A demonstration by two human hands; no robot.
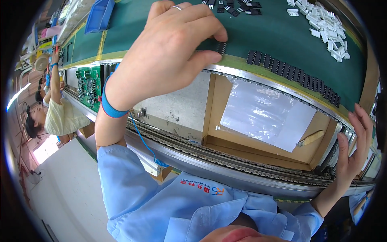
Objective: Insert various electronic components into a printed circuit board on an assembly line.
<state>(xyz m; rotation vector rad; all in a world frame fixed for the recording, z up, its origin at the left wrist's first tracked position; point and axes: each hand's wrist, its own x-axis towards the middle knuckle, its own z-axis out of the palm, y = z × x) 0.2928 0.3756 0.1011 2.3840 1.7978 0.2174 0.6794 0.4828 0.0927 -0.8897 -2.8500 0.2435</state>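
My left hand (pixel 165 52), with a ring and a blue wrist strap (pixel 109 97), reaches over the green work surface. Its thumb and forefinger close on the two ends of a small black DIP chip (pixel 221 48) with metal pins. To the right, a row of similar black chips (pixel 294 74) runs along the near edge of the surface. My right hand (pixel 356 145) hovers by the right end of the frame rail, fingers stretched out and holding nothing. The left hand's other fingers are curled and partly cut off by the top edge.
White connectors (pixel 328 28) lie heaped at far right, black three-legged components (pixel 238 7) at the top. A blue bin (pixel 99 16) and green circuit board (pixel 88 84) sit left. Below the rail, a cardboard box (pixel 215 105) holds plastic bags (pixel 262 113) and a wooden-handled tool (pixel 312 138). A co-worker (pixel 60 115) stands left.
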